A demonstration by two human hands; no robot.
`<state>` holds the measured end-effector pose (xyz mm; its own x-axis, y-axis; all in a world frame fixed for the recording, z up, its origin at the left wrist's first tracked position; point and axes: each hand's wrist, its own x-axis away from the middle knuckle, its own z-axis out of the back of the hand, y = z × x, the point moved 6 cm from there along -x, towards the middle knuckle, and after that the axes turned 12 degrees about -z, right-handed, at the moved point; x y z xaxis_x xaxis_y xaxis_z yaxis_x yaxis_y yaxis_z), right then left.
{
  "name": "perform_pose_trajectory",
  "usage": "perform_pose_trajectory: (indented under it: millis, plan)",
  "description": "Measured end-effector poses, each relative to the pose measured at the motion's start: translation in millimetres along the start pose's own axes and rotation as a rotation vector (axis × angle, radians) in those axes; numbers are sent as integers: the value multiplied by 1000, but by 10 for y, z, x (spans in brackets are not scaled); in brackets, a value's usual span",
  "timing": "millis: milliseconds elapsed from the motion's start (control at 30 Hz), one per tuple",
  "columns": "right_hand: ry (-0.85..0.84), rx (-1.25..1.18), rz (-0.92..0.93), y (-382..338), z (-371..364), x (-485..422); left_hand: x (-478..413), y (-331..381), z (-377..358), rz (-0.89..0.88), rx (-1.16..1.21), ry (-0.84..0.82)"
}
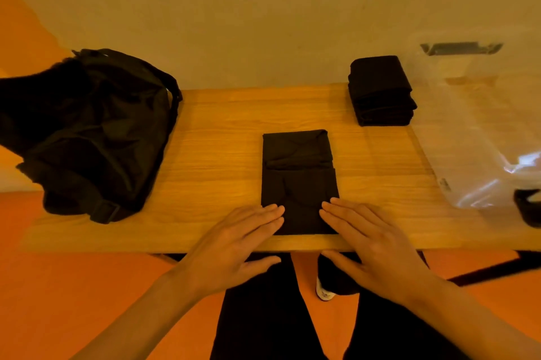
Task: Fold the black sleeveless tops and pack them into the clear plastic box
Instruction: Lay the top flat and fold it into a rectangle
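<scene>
Left grip (234, 245) and right grip (377, 245): both flat, fingers straight and together, fingertips on the near corners of the top (298, 181), lower centre of frame. Top is folded to a narrow rectangle, flat at the near edge of the surface (219, 140). Stack (380, 93) of folded tops upper right, clear box (483, 140) just beside it at frame right. Black bag (96, 131) left. Plain wall (263, 8) behind, orange floor (87, 286) below.

left hand (234, 245): flat, fingers straight | right hand (377, 245): flat, seemingly pressing down
</scene>
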<state>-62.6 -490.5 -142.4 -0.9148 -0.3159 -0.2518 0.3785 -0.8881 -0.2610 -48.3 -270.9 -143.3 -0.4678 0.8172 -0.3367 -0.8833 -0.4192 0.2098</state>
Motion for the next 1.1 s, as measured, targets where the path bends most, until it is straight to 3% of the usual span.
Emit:
perform_pose_trajectory:
  millis: [267,400,533,667,800,1100]
  plan:
    - [81,-71,181,-44,78,187,38,273,39,-190,-138,71]
    - [58,-240,135,-50,257,188,14,401,235,-184,-93,213]
    - [44,-494,-93,7,480,50,-81,304,433,8,81,390]
    - [60,-634,-210,35,552,-255,-236,48,525,291,314,510]
    - [58,-716,-372,173,482,-564,-391,-245,465,505,534,550]
    - [51,-709,-608,421,168,-863,-563,-660,247,732,504,513]
